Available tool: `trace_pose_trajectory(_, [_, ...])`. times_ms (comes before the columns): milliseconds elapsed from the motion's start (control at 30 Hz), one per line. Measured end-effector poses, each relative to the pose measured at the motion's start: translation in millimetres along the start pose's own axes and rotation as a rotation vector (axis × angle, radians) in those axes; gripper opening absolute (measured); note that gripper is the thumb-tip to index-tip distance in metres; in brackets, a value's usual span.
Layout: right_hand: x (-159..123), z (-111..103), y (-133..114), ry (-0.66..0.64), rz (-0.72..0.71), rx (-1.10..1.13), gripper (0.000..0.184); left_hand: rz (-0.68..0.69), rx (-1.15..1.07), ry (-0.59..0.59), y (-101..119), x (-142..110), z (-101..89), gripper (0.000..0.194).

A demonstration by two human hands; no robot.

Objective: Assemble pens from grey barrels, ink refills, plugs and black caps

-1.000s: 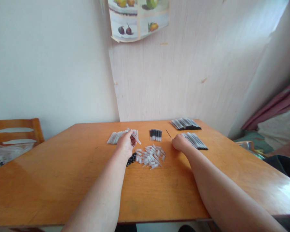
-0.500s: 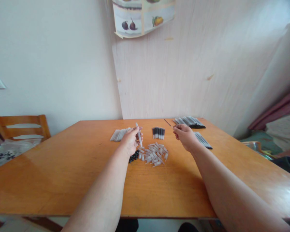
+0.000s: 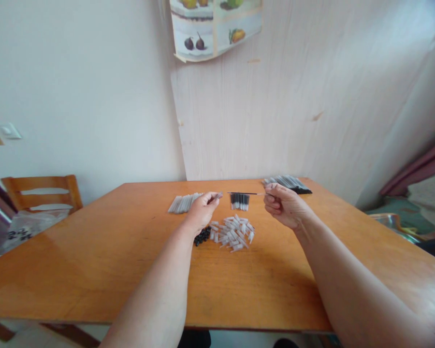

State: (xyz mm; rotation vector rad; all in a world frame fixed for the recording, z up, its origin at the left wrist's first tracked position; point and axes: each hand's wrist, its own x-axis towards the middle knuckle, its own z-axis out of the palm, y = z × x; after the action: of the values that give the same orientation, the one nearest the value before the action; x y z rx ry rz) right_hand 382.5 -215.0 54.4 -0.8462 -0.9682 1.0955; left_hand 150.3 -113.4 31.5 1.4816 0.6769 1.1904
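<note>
My left hand (image 3: 202, 211) is closed around a translucent pen barrel (image 3: 220, 195), of which only the end shows past the fingertips. Pinched in my right hand (image 3: 283, 205) is a thin pen refill (image 3: 243, 194) with a dark ink section, held level and pointing left at the barrel. A gap separates the refill's tip from the barrel. Beneath it lies a row of dark refills (image 3: 239, 202) with pale ends. Nearer to me are a heap of small whitish plastic pieces (image 3: 235, 235) and a cluster of small black parts (image 3: 202, 236).
Several clear barrels (image 3: 181, 203) lie in a row behind my left hand. Clear pens with black ends (image 3: 290, 182) lie at the table's back right, partly behind my right hand. A wooden chair (image 3: 39, 191) with a plastic bag (image 3: 36, 222) stands left of the wooden table (image 3: 137, 270).
My right hand has lifted the refill and swung it level, towards the left hand. My left hand has turned the barrel from steeply tilted to pointing right.
</note>
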Motion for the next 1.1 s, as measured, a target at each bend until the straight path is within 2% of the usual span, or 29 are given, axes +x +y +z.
trace_pose_trajectory(133, [3,-4,4,0.013,-0.004,0.004,0.027,0.074,0.096,-0.022,-7,4,-3.5,0.017])
trace_pose_trajectory(300, [5,-7,8,0.014,0.007,-0.002,0.025,0.023,0.018,0.041,-11,6,-4.7,0.022])
trace_pose_trajectory(367, [5,-7,9,0.014,0.006,0.003,0.025,0.039,0.075,0.037,-10,5,-4.7,0.023])
trace_pose_trajectory(633, [8,-10,14,0.043,0.019,-0.004,0.026,0.319,0.799,-0.076,-10,3,-9.7,0.022])
trace_pose_trajectory(733, [9,-11,16,0.039,0.021,0.004,0.025,0.369,0.95,-0.1,-9,1,-9.9,0.024])
trace_pose_trajectory(933, [9,-8,17,0.049,0.018,0.022,0.024,0.363,0.96,-0.194,-7,-4,-5.5,0.025])
trace_pose_trajectory(1100, [7,-4,17,0.04,0.028,0.014,0.023,0.328,0.859,-0.308,-5,-7,0.8,0.027])
